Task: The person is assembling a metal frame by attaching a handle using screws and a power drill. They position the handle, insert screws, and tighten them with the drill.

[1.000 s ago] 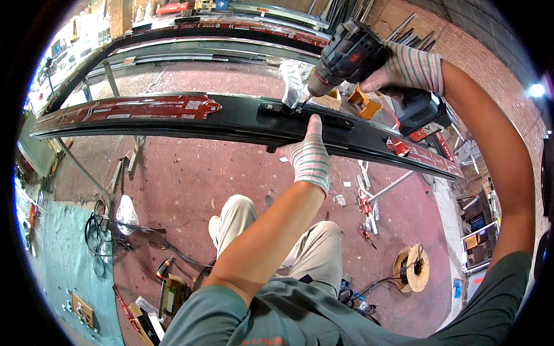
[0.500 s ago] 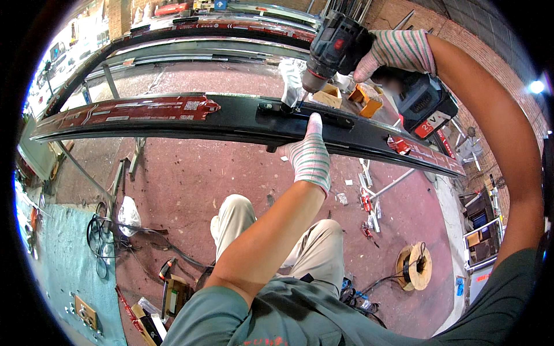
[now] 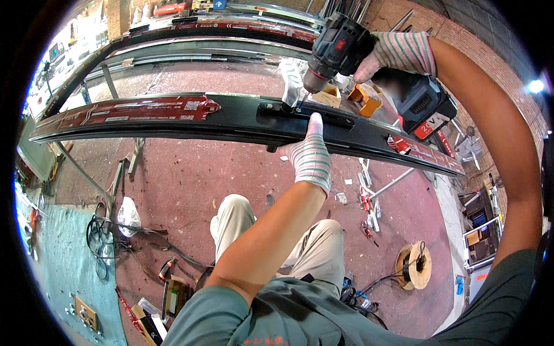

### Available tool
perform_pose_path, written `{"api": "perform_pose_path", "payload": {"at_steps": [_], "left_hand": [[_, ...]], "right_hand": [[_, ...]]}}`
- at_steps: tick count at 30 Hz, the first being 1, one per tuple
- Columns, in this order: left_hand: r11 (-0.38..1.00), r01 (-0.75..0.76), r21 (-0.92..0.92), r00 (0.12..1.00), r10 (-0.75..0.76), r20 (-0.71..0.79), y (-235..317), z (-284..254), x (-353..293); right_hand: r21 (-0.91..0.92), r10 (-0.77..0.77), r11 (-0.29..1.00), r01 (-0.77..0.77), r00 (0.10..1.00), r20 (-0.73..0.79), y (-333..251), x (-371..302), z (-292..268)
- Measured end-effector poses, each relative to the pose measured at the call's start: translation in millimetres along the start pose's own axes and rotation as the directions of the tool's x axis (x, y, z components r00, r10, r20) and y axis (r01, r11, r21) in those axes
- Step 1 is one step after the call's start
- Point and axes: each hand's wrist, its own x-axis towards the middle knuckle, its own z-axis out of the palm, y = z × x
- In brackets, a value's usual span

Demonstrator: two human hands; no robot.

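Observation:
My right hand (image 3: pixel 398 55), in a striped knit glove, is wrapped round the grip of a black cordless drill (image 3: pixel 336 49). The drill tilts downward, its bit meeting a long black fitting (image 3: pixel 334 118) on a black frame bar (image 3: pixel 239 122). Whether the bit turns I cannot tell. My left hand (image 3: pixel 310 158), gloved alike, clasps the bar from the near side. Its thumb lies on top against the fitting, close to the bit; the other fingers are mostly hidden beneath. A white-wrapped piece (image 3: pixel 291 81) stands up beside the bit. Torn red film (image 3: pixel 144 109) covers the bar's left part.
The bar belongs to a large frame resting on metal stands (image 3: pixel 86 170). Beyond it are stacked profiles (image 3: pixel 225 51) and open cardboard boxes (image 3: pixel 366 99). On the red floor lie a cable spool (image 3: pixel 407 265), loose cables (image 3: pixel 101 236) and a white bag (image 3: pixel 128 216).

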Motion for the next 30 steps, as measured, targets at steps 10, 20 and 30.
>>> {"api": "perform_pose_path", "payload": {"at_steps": [10,20,30], "left_hand": [[0.968,0.224,-0.114,0.807,-0.119,0.578,-29,-77,31],[0.975,0.219,-0.036,0.738,-0.141,0.660,-65,-92,96],[0.991,0.039,-0.131,0.763,0.055,0.644,-77,-88,87]], "right_hand": [[-0.062,-0.149,0.989,0.137,0.937,-0.315,38,-33,-15],[-0.045,-0.025,0.999,0.014,0.967,-0.252,72,-79,-19],[-0.121,-0.026,0.992,-0.018,0.936,-0.350,79,-85,-11]]}}
